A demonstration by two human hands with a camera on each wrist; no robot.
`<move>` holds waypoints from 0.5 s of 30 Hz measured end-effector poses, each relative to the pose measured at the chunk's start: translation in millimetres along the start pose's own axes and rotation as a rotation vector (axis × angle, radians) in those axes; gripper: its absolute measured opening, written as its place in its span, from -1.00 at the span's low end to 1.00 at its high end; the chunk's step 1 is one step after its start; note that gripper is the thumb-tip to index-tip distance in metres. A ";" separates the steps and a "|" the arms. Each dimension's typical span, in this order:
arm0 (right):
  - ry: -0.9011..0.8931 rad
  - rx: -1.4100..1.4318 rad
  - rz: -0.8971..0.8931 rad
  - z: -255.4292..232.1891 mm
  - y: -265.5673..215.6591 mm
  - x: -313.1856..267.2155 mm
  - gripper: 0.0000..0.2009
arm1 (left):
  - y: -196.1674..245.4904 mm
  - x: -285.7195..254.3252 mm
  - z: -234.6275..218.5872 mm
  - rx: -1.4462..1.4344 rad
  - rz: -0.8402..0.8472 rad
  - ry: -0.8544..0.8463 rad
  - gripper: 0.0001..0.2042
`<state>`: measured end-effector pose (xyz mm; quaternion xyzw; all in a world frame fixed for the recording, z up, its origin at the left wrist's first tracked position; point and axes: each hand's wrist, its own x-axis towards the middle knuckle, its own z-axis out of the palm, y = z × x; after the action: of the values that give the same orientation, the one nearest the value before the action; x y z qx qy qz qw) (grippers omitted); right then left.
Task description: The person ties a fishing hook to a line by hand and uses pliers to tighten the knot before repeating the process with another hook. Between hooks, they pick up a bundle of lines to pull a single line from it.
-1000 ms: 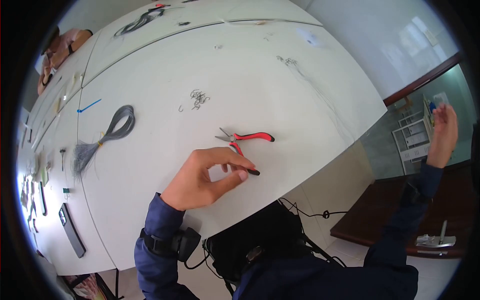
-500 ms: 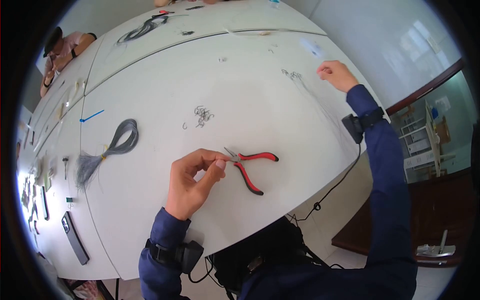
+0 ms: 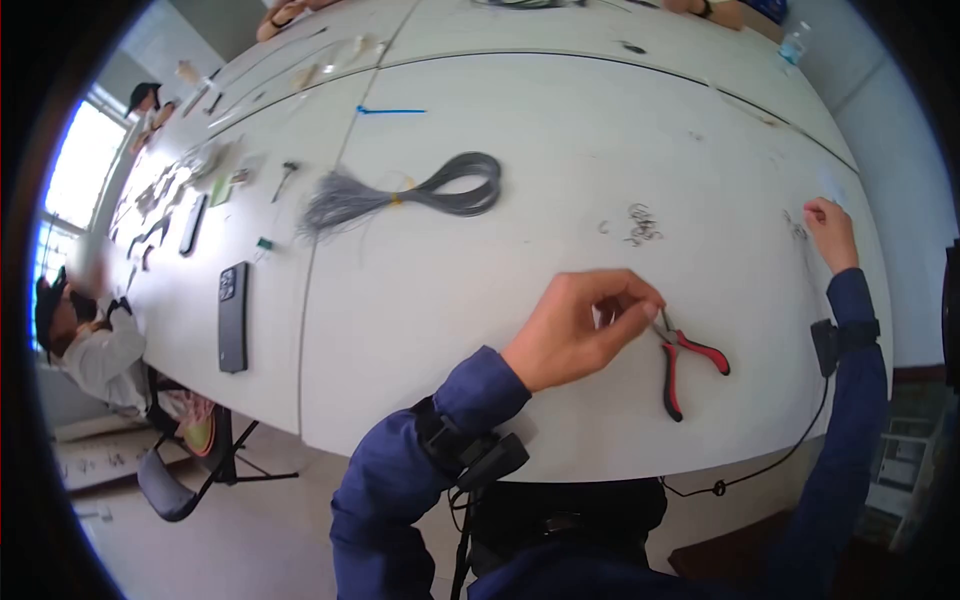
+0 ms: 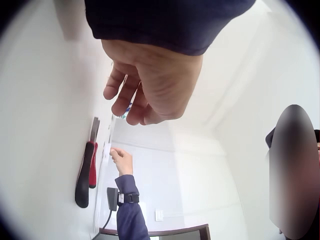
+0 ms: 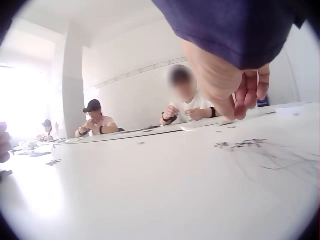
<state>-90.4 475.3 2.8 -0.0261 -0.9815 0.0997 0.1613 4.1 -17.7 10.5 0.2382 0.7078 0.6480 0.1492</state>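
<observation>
My left hand [image 3: 590,325], fingers loosely bent with thumb and forefinger close together, hovers by the tips of red-and-black pliers [image 3: 672,375]. Nothing shows between those fingers. The pliers lie with their handles spread. At the right, my right hand [image 3: 832,236] reaches over the table with curled fingers, beside a cluster of hooks [image 3: 795,228] with thin clear lines; I cannot tell whether it pinches a line. In the right wrist view, those hooks [image 5: 241,144] lie below the hand. A pile of loose small hooks [image 3: 642,226] lies beyond the pliers.
A grey hank of line [image 3: 455,192], tied in the middle, lies on the white table [image 3: 430,300]. A blue cable tie [image 3: 392,110], a phone [image 3: 233,318] and a green clip [image 3: 264,243] are farther left. Other people sit around the tables. A cable hangs from my right wrist camera.
My right hand has come from beyond the table's right edge to over the table by the lined hooks. My left hand moved from the pliers' handle to their tips. The head view has swung left.
</observation>
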 end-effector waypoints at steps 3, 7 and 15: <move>-0.098 0.152 -0.006 -13.6 -67.5 2.5 -0.84 | -8.7 5.3 -25.1 0.240 0.220 0.299 -0.89; -0.201 0.393 -0.212 -9.8 -195.7 -0.2 -0.82 | -13.1 3.3 -93.1 0.672 0.248 0.655 -0.81; -0.420 0.539 -0.218 76.8 -383.2 -0.5 -0.74 | -68.6 -8.3 -137.2 1.100 -0.033 0.668 -0.46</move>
<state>-122.0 85.7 9.6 0.1435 -0.9287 0.3402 -0.0332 -70.1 -141.4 -42.2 0.0545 0.9486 0.2271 -0.2134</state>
